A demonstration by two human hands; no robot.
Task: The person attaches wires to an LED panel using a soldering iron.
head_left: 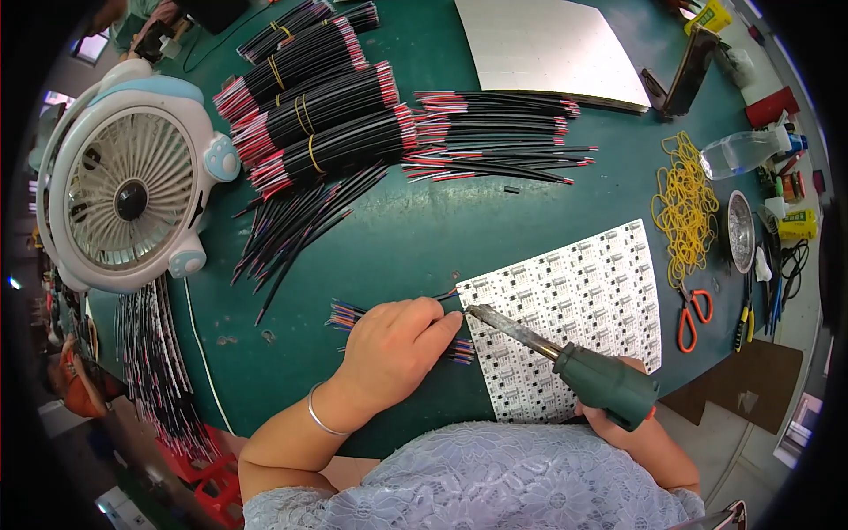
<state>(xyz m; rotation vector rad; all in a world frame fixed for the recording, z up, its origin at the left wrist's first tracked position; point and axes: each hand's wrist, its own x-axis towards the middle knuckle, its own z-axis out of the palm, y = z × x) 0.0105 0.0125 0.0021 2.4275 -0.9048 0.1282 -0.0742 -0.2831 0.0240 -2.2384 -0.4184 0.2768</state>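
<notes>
A white circuit board panel (565, 309), printed with rows of small repeated circuits, lies at the table's front edge. My left hand (395, 352) is closed at its left edge, thumb and fingers pinching a thin black wire (449, 294) whose end meets the board's upper left corner. More cut wires (461, 352) with coloured ends lie under that hand, poking out on both sides. In my right hand (606, 424) is a green-handled soldering iron (609, 384). Its metal tip points left, at the board's edge close to my left thumb; whether it touches is too small to tell.
Bundles of black wires (327, 124) and loose wires (300, 221) lie at the back left, beside a white fan (132, 194). On the right are yellow rubber bands (685, 208), orange-handled scissors (687, 322), a metal bowl (740, 221) and a bottle (742, 153). Blank panels (552, 49) lie at the back.
</notes>
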